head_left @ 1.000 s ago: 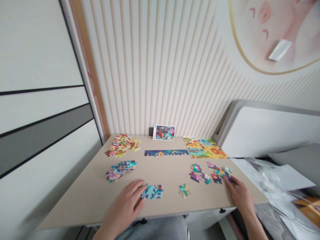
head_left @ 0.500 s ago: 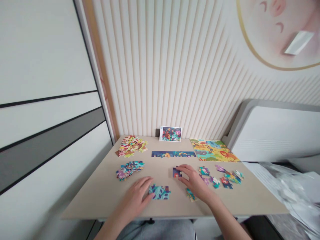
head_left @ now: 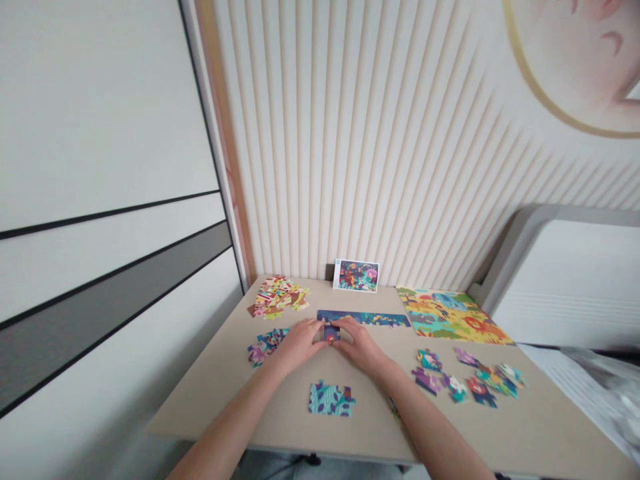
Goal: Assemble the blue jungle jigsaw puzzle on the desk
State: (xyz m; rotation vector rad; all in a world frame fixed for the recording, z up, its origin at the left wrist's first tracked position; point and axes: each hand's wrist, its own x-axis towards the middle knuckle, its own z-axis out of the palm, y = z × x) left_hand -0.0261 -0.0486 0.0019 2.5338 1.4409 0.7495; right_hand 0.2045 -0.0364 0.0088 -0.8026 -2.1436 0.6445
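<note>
A dark blue puzzle piece with a red figure [head_left: 331, 334] is pinched between my two hands, just below the joined strip of puzzle [head_left: 373, 319]. My left hand [head_left: 301, 343] grips its left side with thumb and fingers. On its right side, my right hand [head_left: 357, 343] does the same. Whether the piece touches the strip's lower edge I cannot tell, as fingertips cover part of it. Closer to me lies a small joined block of teal and purple pieces [head_left: 331, 399]. Behind my left hand a pile of blue and purple pieces [head_left: 265, 346] is partly hidden.
A picture card [head_left: 356, 276] leans at the wall. Red and yellow pieces [head_left: 277, 297] lie back left; a yellow animal puzzle [head_left: 453, 315] lies back right. Several loose pieces [head_left: 483, 390] are spread on the table's right side. My right forearm partly covers another piece [head_left: 395, 408].
My right hand has carried the dark blue piece up and left to the strip. My left hand has left the teal block and joined it there. The whole view has shifted slightly.
</note>
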